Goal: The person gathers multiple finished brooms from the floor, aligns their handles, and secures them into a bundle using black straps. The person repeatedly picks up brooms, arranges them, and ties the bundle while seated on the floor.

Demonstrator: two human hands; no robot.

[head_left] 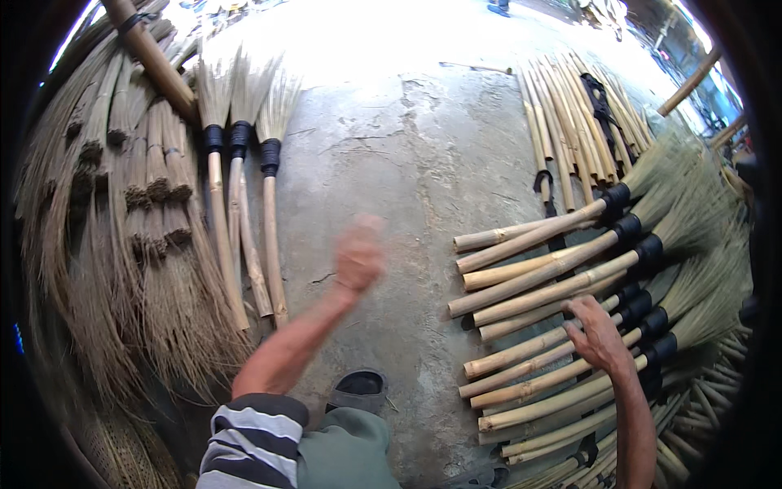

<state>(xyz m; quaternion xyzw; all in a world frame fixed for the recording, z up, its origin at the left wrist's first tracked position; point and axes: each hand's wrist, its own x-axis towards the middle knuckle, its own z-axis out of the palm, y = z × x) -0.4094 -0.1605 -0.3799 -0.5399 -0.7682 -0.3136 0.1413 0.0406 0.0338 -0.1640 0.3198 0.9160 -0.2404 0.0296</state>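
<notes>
My right hand is over a row of brooms lying on the right, its thumb and fingers curved but apart above the bamboo handles. Close to those fingers is a broom handle, one of several that point left, with black-bound necks and straw heads fanned to the right. Out over the concrete floor, my left hand is smeared by motion, and its fingers cannot be made out. Nothing can be seen in it.
On the left, three brooms stand beside tied straw bundles. A bamboo pole crosses the upper left. Loose bamboo sticks lie at the far right, with a black strip over them. My shoe is on the concrete floor.
</notes>
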